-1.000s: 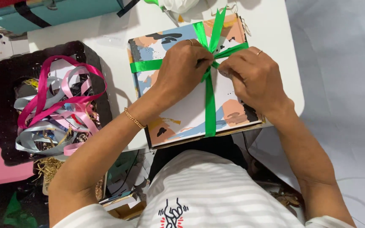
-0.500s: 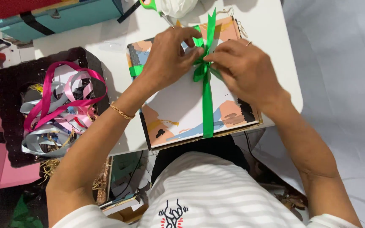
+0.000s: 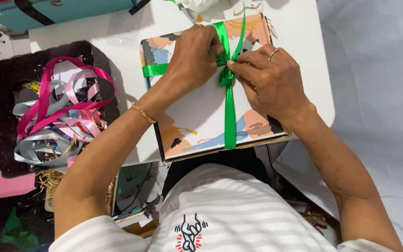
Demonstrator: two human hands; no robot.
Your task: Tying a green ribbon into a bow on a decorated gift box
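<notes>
Green ribbon (image 3: 230, 112) crosses the patterned gift box (image 3: 201, 116) on our white surface (image 3: 299, 28). Right at the crossing, our left hand (image 3: 194, 58) and right hand (image 3: 269, 77) are both closed, pinching the knot. Left of the box sits a black tray (image 3: 5, 74) of loose ribbons.

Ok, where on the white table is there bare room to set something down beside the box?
Bare white table lies between the teal case, black tray and patterned box; another strip runs right of the box. The tray is crowded with ribbons; both hands cover the green ribbon.
</notes>
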